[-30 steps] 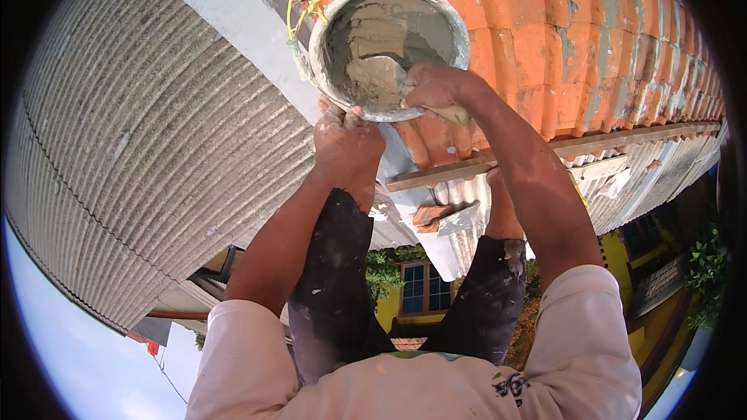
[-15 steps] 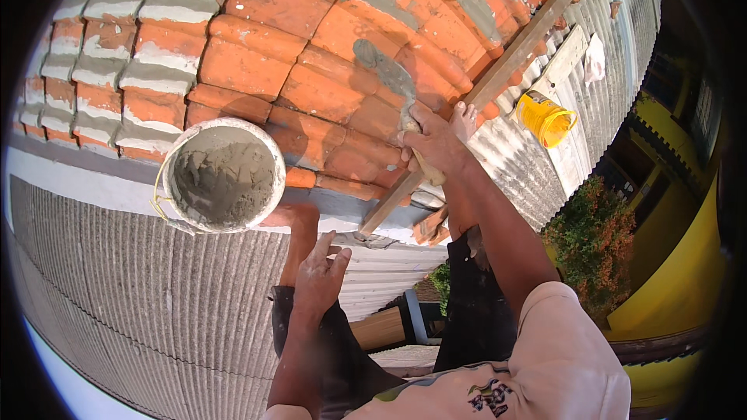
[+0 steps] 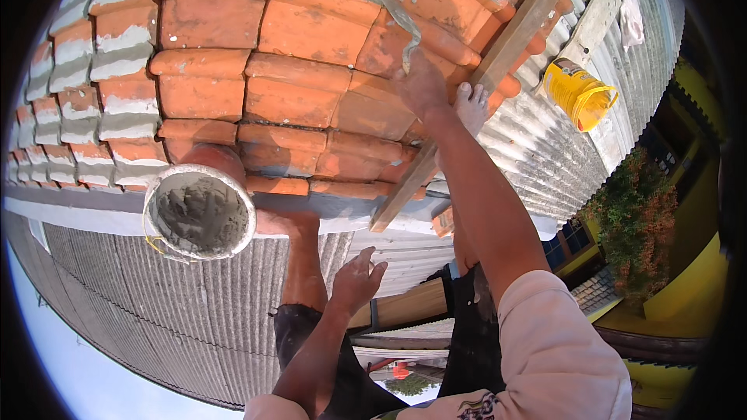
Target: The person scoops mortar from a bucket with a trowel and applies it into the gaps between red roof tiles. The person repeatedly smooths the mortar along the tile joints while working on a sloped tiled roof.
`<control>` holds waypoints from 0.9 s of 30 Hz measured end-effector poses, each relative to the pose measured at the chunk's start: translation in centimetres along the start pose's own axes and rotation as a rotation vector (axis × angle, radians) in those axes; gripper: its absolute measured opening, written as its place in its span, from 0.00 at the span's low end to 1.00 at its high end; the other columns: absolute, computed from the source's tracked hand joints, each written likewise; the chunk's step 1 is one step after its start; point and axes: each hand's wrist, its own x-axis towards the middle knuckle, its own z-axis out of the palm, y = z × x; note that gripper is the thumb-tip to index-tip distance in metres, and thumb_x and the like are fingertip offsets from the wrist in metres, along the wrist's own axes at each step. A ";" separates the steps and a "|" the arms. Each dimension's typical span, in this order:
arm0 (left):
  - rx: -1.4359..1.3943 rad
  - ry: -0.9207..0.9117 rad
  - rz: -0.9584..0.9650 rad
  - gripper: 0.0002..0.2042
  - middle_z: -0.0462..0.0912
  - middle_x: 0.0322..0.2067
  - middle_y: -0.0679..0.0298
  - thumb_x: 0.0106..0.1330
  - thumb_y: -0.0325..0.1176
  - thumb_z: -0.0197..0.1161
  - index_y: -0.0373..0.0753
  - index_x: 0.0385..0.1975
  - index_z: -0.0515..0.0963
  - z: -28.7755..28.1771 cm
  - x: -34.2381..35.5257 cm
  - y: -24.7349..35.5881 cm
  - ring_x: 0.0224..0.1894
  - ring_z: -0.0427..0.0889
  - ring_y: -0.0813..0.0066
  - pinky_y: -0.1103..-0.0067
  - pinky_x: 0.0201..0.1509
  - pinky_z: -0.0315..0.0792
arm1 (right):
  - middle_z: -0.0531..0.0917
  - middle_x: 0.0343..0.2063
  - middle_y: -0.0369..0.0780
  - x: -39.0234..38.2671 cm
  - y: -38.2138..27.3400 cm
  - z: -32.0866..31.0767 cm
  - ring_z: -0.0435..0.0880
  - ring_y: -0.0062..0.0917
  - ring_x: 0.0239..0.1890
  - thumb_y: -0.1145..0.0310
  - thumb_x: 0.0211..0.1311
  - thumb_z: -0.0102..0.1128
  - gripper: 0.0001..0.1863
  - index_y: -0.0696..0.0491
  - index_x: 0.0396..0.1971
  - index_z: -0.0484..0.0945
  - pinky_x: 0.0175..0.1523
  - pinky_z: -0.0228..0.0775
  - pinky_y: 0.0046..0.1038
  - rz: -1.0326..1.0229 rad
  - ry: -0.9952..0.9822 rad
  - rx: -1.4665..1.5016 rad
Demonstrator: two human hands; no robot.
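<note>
Compared with half a second ago, your right hand [image 3: 421, 82] has reached farther up the tiles [image 3: 311, 31], pressing grey mortar [image 3: 405, 27] into a joint, fingers closed on it; whether they hold a tool cannot be told. Your left hand [image 3: 356, 278] hangs free, fingers spread, holding nothing. The bucket [image 3: 199, 212] of mortar now sits lower left, on the tile edge. A batten [image 3: 482, 82] crosses the corrugated sheeting [image 3: 545, 155]; a yellow pail [image 3: 577, 94] rests beyond.
</note>
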 end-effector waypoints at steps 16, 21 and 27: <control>-0.033 -0.024 -0.018 0.24 0.89 0.43 0.52 0.74 0.47 0.63 0.38 0.61 0.78 2.5 1.4 1.6 0.50 0.87 0.50 0.63 0.57 0.78 | 0.84 0.44 0.57 1.4 -2.6 -3.4 0.83 0.53 0.51 0.66 0.64 0.61 0.17 0.61 0.48 0.76 0.56 0.74 0.48 -0.353 -0.156 0.122; -0.017 -0.015 -0.002 0.23 0.90 0.42 0.51 0.73 0.47 0.63 0.39 0.61 0.77 2.3 1.5 1.5 0.47 0.88 0.48 0.61 0.54 0.80 | 0.84 0.41 0.57 -2.9 0.3 -2.4 0.83 0.54 0.49 0.65 0.62 0.62 0.17 0.61 0.46 0.75 0.56 0.74 0.47 -0.142 -0.063 0.175; 0.020 -0.040 -0.045 0.23 0.90 0.44 0.51 0.74 0.47 0.63 0.37 0.60 0.77 2.9 1.2 0.2 0.48 0.88 0.47 0.60 0.54 0.80 | 0.81 0.45 0.57 0.9 2.7 4.3 0.82 0.55 0.50 0.65 0.65 0.60 0.18 0.61 0.48 0.72 0.58 0.73 0.49 0.055 0.130 -0.012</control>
